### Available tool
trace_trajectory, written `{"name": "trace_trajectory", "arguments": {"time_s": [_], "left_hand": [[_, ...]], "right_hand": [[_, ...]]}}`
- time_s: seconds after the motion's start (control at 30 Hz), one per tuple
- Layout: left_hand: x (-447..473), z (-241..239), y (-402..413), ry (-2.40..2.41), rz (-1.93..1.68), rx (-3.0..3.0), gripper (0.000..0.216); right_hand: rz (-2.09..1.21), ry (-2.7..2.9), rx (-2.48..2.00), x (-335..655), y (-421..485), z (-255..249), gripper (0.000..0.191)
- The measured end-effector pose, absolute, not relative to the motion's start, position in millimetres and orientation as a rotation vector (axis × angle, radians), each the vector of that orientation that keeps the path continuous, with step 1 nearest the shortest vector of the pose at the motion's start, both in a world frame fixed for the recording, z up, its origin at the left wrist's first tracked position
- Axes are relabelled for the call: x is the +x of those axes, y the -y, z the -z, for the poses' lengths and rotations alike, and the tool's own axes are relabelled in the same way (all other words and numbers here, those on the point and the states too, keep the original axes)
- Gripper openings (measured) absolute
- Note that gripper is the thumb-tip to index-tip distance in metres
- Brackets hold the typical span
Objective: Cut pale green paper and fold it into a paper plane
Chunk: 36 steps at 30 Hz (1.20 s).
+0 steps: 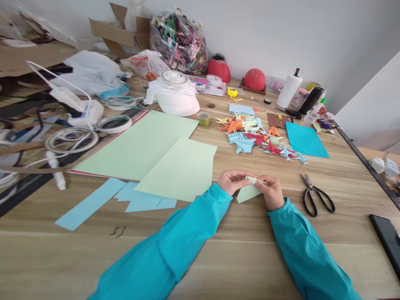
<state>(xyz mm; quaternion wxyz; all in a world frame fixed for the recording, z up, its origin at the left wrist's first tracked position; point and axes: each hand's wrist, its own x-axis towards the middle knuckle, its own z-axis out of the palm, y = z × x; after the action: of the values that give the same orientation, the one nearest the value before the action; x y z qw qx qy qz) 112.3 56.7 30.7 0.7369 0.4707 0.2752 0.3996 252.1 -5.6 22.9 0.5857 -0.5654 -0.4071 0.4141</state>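
Hands in teal sleeves meet over a wooden table (pixel 218 250), both pinching one small pale green folded paper piece (pixel 248 191); the left hand (pixel 233 181) grips its upper edge with thumb and fingertips pressed together, while the right hand (pixel 271 192) curls over the piece's right side, fingers (pixel 261 183) closed on the fold; the paper's lower corner pokes out below the fingers and rests at the tabletop between the two wrists; just right of the right hand's fingers lies a pair of black-handled scissors (pixel 315 196), apart from the hand; beyond the fingertips, farther up the table, sits a heap of folded paper figures in orange, blue, red and green (pixel 256 137), and beside it a flat turquoise paper sheet (pixel 304 139); left of the left hand's fingers, two large pale green paper sheets (pixel 156 154) overlap, the nearer one close to the left wrist; light blue paper strips and offcuts (pixel 125 198) lie under and left of them; a black phone (pixel 387 237) lies at the table's right edge, well apart from the fingers.
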Motion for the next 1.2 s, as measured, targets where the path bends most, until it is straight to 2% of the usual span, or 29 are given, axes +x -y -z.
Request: {"name": "trace_trajectory", "arguments": {"time_s": [0.63,0.9,1.2], "left_hand": [[112.1,-34.1,-56.7,-0.645,-0.849,0.994,0.032],[110.7,-34.0,-57.8,-0.669,-0.879,1.15,0.033],[107.8,-32.5,-60.0,-0.634,-0.907,1.192,0.026]], "right_hand": [[-0.99,0.954,-1.337,252.5,5.2,-23.0,0.025],[-1.017,0.936,-1.347,252.2,6.2,-24.6,0.027],[-1.058,0.929,-1.335,251.8,7.2,-28.5,0.026]]}}
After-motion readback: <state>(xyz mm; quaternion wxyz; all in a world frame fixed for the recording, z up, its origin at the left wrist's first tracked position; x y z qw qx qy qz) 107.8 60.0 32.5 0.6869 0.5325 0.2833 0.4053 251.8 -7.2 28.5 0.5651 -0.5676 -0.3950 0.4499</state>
